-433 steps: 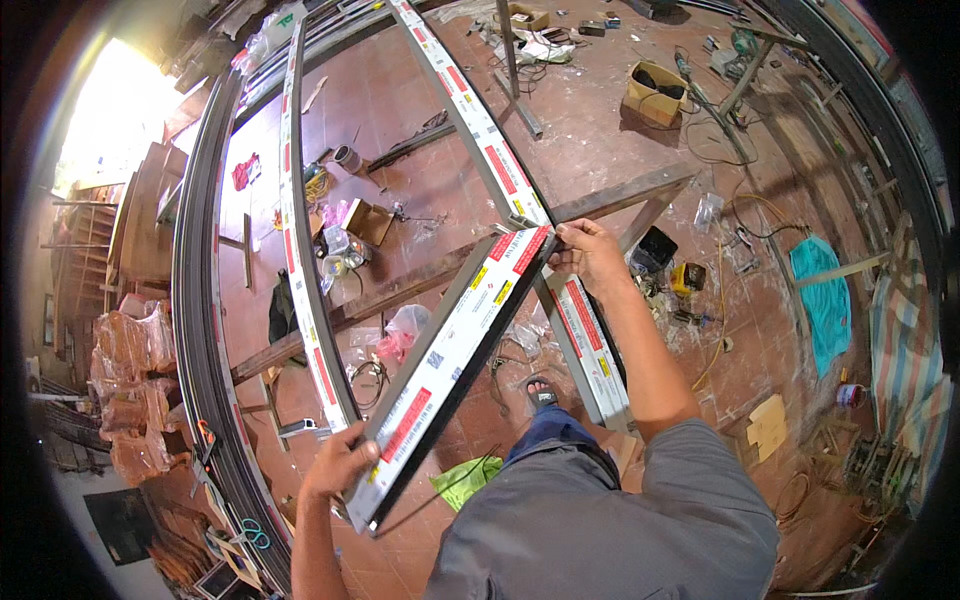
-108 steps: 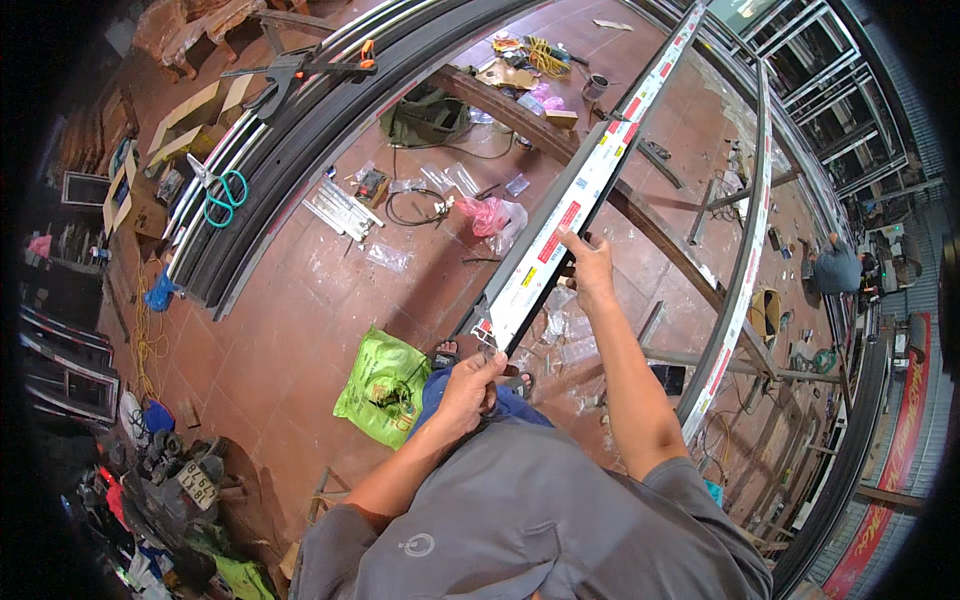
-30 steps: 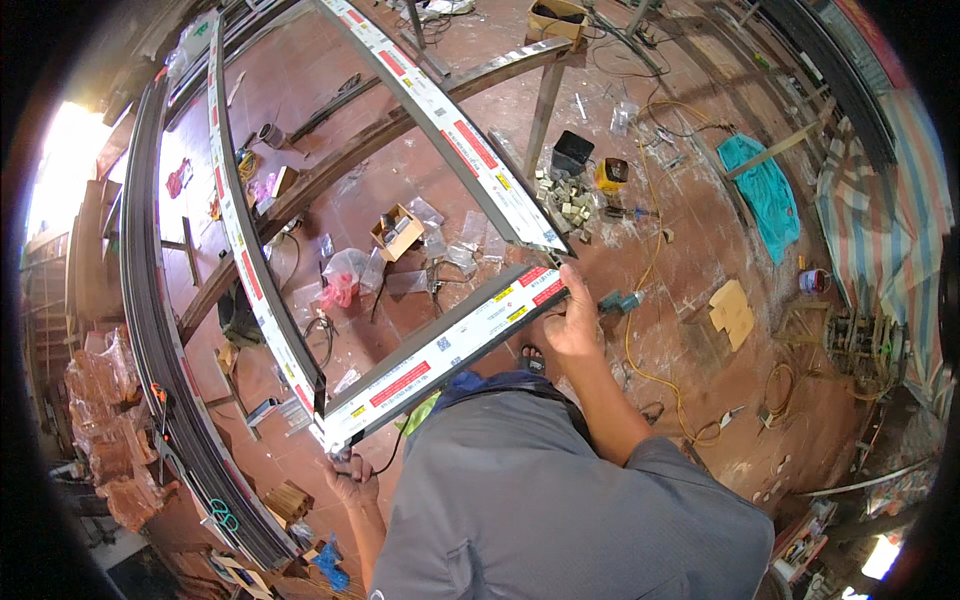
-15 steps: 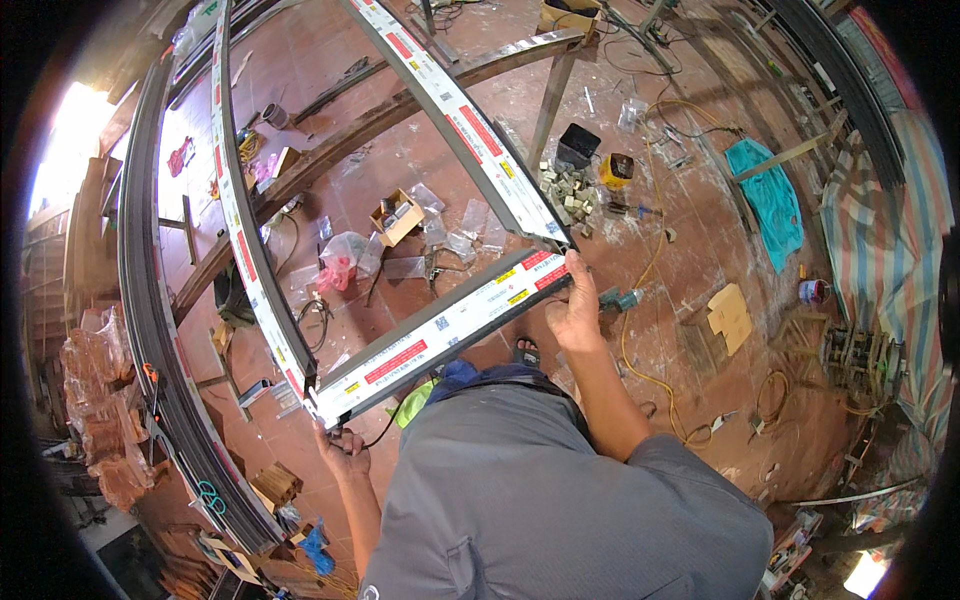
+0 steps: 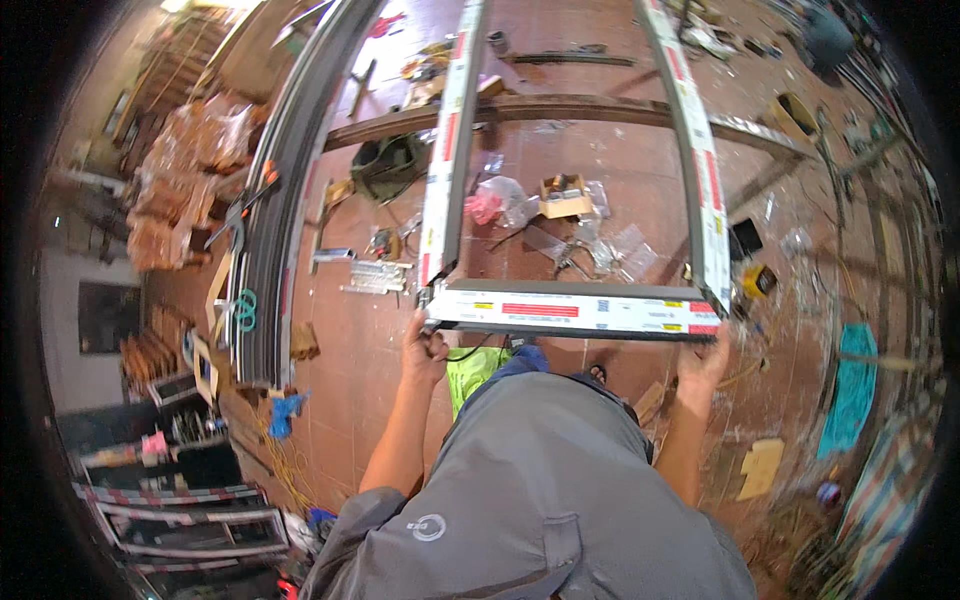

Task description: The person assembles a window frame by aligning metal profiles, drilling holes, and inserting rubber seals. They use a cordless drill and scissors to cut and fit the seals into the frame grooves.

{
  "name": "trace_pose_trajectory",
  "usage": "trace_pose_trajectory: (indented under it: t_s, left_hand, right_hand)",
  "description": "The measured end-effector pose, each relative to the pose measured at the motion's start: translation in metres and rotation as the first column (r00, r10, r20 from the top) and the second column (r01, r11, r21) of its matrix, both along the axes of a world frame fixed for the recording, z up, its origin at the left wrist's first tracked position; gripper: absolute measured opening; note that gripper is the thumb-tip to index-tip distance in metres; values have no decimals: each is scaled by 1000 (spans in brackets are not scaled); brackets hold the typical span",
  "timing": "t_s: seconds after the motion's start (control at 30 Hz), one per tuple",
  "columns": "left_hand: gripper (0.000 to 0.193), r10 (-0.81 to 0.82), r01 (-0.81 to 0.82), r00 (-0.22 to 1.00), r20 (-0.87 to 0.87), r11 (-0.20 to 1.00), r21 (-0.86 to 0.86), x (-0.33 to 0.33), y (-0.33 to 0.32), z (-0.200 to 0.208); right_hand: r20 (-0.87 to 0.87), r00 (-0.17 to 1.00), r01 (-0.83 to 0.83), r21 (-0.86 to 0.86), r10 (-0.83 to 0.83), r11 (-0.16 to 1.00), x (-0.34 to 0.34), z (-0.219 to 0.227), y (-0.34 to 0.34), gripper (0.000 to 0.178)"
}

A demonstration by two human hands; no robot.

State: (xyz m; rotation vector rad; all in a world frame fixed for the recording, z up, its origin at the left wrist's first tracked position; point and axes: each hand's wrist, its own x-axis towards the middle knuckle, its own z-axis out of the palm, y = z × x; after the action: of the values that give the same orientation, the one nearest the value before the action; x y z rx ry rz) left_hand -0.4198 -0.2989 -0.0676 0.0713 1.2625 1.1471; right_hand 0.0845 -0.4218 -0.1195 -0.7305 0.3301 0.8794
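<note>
A long dark metal frame, its faces covered with white film bearing red and yellow labels, stretches away from me. Its short near bar runs almost level between my hands. At the left corner, my left hand has its fingers curled under the end of the bar. My right hand grips the right corner from below, with the thumb up along the end. The left side bar and right side bar meet the near bar at these corners. The far end of the frame is out of view.
A wooden beam passes beneath the side bars. On the red tiled floor lie a small open carton, plastic bags and a yellow container. Stacked dark profiles stand to my left; a turquoise cloth lies right.
The view has swung toward the left. The frame's near bar, slanted before, now lies nearly level in front of me. Both hands keep their hold at its corners.
</note>
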Motion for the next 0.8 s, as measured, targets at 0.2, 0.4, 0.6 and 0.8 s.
trace_pose_trajectory:
  t_s: [0.2, 0.4, 0.6, 0.8]
  left_hand:
    - [39, 55, -56, 998, 10, 994, 93, -7, -11, -20]
    - [21, 121, -124, 992, 45, 990, 72, 4, -5, -14]
    - [26, 203, -208, 977, 66, 975, 78, 14, -5, -21]
    - [39, 314, -321, 928, 198, 947, 4, 30, -12, -16]
  right_hand:
    - [-94, 996, -12, -104, 2, 995, -4, 23, 14, 33]
    - [3, 999, -54, -22, 54, 998, -1, 10, 12, 42]
    - [355, 930, -76, -77, 98, 994, -11, 10, 10, 46]
    - [102, 992, -70, -96, 80, 993, -21, 43, 24, 49]
